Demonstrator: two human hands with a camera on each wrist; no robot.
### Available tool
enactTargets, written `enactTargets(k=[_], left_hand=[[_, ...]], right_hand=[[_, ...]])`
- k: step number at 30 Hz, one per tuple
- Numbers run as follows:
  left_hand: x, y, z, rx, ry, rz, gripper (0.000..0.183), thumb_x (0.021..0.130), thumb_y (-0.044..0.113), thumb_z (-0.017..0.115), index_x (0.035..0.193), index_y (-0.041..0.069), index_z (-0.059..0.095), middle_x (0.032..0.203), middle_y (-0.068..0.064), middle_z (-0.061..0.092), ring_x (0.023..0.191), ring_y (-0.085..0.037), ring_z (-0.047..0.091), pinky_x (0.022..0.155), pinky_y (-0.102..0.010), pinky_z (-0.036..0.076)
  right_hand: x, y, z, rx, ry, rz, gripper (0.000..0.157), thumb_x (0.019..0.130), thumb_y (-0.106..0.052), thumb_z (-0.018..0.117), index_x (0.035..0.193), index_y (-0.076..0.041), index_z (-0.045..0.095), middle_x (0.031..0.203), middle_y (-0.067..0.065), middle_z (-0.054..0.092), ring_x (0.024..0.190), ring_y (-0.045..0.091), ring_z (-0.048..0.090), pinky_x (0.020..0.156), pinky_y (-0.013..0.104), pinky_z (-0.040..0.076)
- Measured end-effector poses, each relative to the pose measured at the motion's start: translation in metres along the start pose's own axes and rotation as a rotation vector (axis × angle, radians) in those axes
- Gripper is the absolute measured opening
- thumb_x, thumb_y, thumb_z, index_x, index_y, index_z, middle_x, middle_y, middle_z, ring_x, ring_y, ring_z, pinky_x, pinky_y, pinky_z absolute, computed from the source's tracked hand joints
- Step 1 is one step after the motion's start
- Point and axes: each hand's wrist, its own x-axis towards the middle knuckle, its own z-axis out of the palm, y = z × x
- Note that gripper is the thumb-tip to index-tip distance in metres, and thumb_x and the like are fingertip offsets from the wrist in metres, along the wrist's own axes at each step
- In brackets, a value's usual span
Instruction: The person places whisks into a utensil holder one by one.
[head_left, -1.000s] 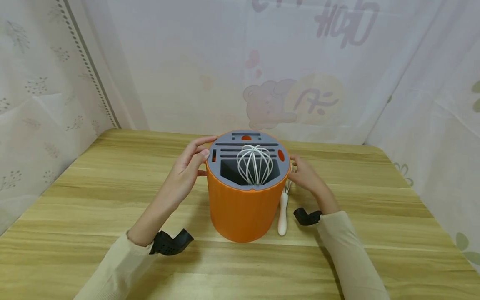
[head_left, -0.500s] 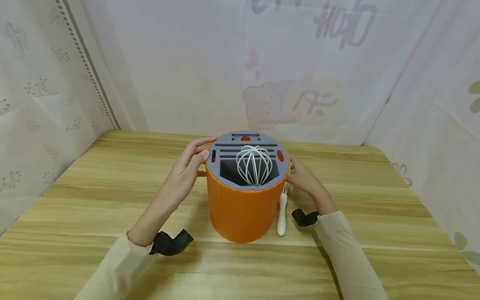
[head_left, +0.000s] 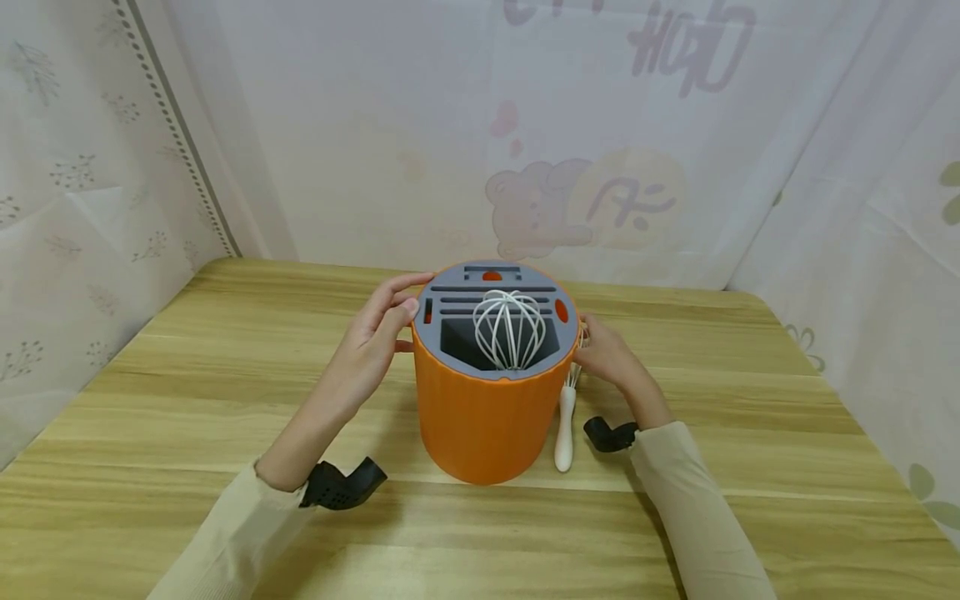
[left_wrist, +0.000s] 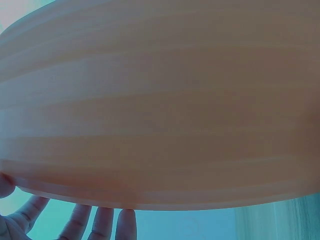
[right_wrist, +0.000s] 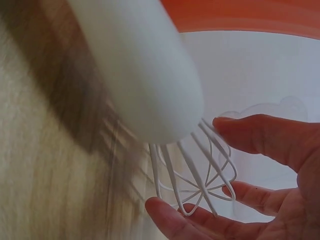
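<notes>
An orange cylindrical utensil holder [head_left: 487, 425] with a grey slotted top stands on the wooden table. One cream whisk [head_left: 508, 329] sits in its large front compartment, wire head up. My left hand [head_left: 375, 329] rests against the holder's left side, fingers extended and thumb by the rim. In the left wrist view, its fingertips [left_wrist: 126, 220] touch the orange wall. Beside the holder's right side, my right hand [head_left: 606, 354] holds a second whisk [head_left: 565, 429] by its wires. The right wrist view shows thumb and fingers around the wire head [right_wrist: 192, 175], with the white handle pointing towards the camera.
The wooden table [head_left: 225, 375] extends around the holder, with patterned fabric [head_left: 375, 125] hanging behind and on both sides. Narrow slots and small cut-outs line the back of the grey top [head_left: 442, 350]. Black wrist mounts [head_left: 342, 485] project from both sleeves.
My right hand and the whisk it holds have shifted very slightly left, closer to the holder. The left hand, the holder and the whisk inside look nearly unchanged.
</notes>
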Motion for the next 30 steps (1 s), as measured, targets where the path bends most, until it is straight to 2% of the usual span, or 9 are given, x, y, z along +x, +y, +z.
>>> enactTargets(k=[7,12,17,22,30], left_hand=[[0.000,0.000,0.000,0.012,0.003,-0.007,0.036,0.100,0.027,0.035,0.135,0.026,0.043,0.121,-0.009,0.052,0.109,-0.024,0.050,0.083,-0.043,0.049],[0.000,0.000,0.000,0.014,0.004,-0.013,0.036,0.100,0.027,0.035,0.135,0.026,0.043,0.121,-0.009,0.052,0.109,-0.025,0.049,0.082,-0.042,0.049],[0.000,0.001,0.000,0.015,0.005,-0.017,0.036,0.100,0.026,0.035,0.135,0.026,0.043,0.121,-0.009,0.051,0.108,-0.024,0.049,0.083,-0.042,0.049],[0.000,0.001,0.000,0.011,0.005,-0.015,0.036,0.100,0.026,0.035,0.135,0.025,0.043,0.121,-0.009,0.052,0.108,-0.025,0.049,0.083,-0.044,0.049],[-0.001,0.001,0.000,0.011,0.003,-0.008,0.035,0.100,0.027,0.035,0.135,0.026,0.044,0.119,-0.009,0.052,0.109,-0.025,0.051,0.084,-0.047,0.049]], right_hand=[[-0.001,-0.003,-0.002,0.004,0.010,0.020,0.063,0.087,-0.023,0.056,0.143,-0.006,0.030,0.133,0.026,0.044,0.117,0.039,0.048,0.086,0.046,0.047],[-0.003,-0.006,-0.004,0.019,0.010,0.037,0.066,0.088,-0.023,0.056,0.144,-0.004,0.027,0.131,0.027,0.044,0.096,0.033,0.060,0.075,0.037,0.052],[-0.006,-0.010,-0.007,0.040,0.007,0.049,0.066,0.088,-0.023,0.057,0.144,-0.005,0.027,0.131,0.027,0.044,0.086,0.028,0.063,0.071,0.034,0.052],[-0.010,-0.013,-0.010,0.046,0.016,0.045,0.067,0.088,-0.024,0.058,0.144,-0.006,0.027,0.132,0.027,0.043,0.085,0.029,0.063,0.070,0.034,0.053],[-0.012,-0.015,-0.016,0.063,0.038,0.042,0.069,0.087,-0.024,0.059,0.145,-0.009,0.025,0.138,0.025,0.039,0.095,0.033,0.060,0.073,0.038,0.052]])
